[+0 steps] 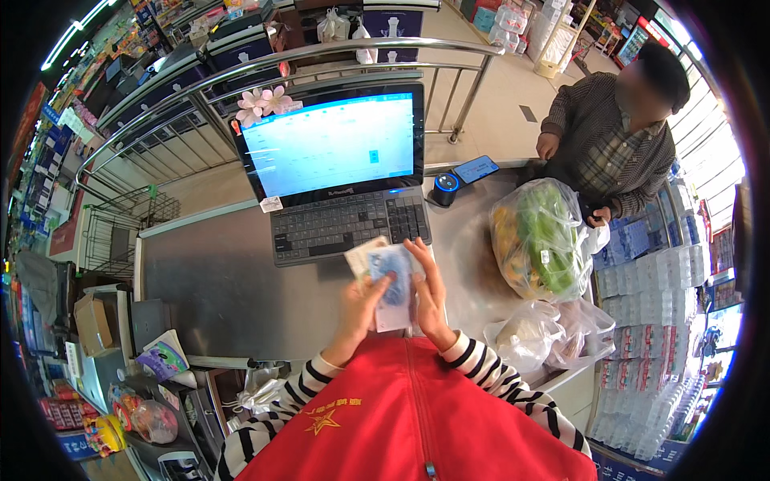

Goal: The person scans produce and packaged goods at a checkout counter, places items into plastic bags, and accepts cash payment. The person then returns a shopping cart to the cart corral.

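Observation:
Several banknotes (391, 288), a blue one on top and a paler one fanned out at the upper left, are held between my hands, just below a black keyboard (331, 225). My left hand (364, 303) grips them with the thumb across their face. At their right edge is my right hand (430, 294), its fingers stretched upward along the notes; whether it grips them too is hard to tell. Behind the keyboard stands a lit checkout screen (334, 147). A round black device (446, 187) with a blue ring stands to the right, beside a phone-like screen (477, 169).
A clear plastic bag of green and yellow produce (535, 240) stands on the metal counter (240, 288) at the right, with further white bags (529, 337) below it. Across the counter, a person (619, 138) in a dark jacket stands near the produce. Steel railing (289, 57) runs behind the screen.

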A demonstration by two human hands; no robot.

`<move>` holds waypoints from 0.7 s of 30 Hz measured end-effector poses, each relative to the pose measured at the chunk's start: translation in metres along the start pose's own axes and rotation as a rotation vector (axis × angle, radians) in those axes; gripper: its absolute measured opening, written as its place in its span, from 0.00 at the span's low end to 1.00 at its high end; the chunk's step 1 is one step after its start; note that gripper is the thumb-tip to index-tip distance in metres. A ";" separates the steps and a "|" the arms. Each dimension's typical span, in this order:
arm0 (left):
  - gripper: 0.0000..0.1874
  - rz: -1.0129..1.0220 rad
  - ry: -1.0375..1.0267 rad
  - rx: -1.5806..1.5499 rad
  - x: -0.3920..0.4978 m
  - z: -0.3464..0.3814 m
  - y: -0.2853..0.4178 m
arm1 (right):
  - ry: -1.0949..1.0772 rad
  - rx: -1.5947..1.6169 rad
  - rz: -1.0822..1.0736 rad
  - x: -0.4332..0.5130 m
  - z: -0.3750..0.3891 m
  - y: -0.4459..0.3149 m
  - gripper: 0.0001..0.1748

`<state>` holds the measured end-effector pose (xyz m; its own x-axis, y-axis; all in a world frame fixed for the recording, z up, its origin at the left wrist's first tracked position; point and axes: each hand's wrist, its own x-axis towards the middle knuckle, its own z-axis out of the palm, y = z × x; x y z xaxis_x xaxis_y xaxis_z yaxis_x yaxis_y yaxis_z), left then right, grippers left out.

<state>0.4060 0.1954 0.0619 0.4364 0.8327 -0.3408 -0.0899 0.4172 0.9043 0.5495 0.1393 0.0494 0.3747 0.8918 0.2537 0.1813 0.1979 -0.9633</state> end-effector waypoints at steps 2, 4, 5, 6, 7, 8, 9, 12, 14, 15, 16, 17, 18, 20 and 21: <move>0.09 0.061 0.143 -0.081 -0.001 -0.016 0.011 | 0.222 0.160 0.198 -0.003 -0.001 0.036 0.20; 0.08 0.167 0.235 -0.190 -0.001 -0.035 0.024 | 0.220 0.255 0.451 -0.003 -0.002 0.081 0.18; 0.09 0.237 0.254 -0.248 0.000 -0.045 0.029 | 0.160 0.291 0.552 0.001 -0.001 0.104 0.18; 0.09 0.252 0.286 -0.252 0.000 -0.053 0.034 | 0.100 0.329 0.633 0.007 0.000 0.128 0.19; 0.09 0.277 0.301 -0.275 0.000 -0.061 0.038 | 0.070 0.354 0.616 0.018 0.003 0.150 0.19; 0.10 0.292 0.310 -0.290 -0.002 -0.067 0.041 | 0.038 0.381 0.580 0.031 0.006 0.170 0.19; 0.10 0.298 0.322 -0.295 -0.003 -0.071 0.042 | 0.031 0.378 0.621 0.041 0.007 0.186 0.19; 0.11 0.307 0.370 -0.305 -0.009 -0.078 0.041 | 0.070 0.612 0.729 0.066 0.006 0.215 0.15; 0.11 0.307 0.397 -0.314 -0.011 -0.078 0.038 | -0.008 0.582 0.798 0.073 0.005 0.222 0.15; 0.12 0.286 0.421 -0.302 -0.011 -0.078 0.036 | -0.004 0.558 0.857 0.074 0.005 0.223 0.15; 0.12 0.278 0.432 -0.299 -0.012 -0.078 0.035 | -0.034 0.479 0.861 0.073 0.003 0.224 0.14; 0.13 0.249 0.457 -0.299 -0.011 -0.077 0.034 | -0.056 0.413 0.831 0.071 0.004 0.224 0.13; 0.13 0.265 0.456 -0.301 -0.011 -0.077 0.033 | -0.052 0.381 0.814 0.068 0.003 0.224 0.13; 0.12 0.287 0.442 -0.317 -0.009 -0.078 0.033 | -0.042 0.359 0.799 0.063 0.004 0.225 0.12; 0.12 0.303 0.434 -0.334 -0.008 -0.078 0.033 | -0.037 0.370 0.800 0.060 0.005 0.225 0.12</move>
<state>0.3296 0.2313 0.0744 -0.0490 0.9745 -0.2188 -0.4586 0.1727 0.8717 0.6081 0.2392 -0.1528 0.2323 0.8308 -0.5058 -0.4309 -0.3783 -0.8193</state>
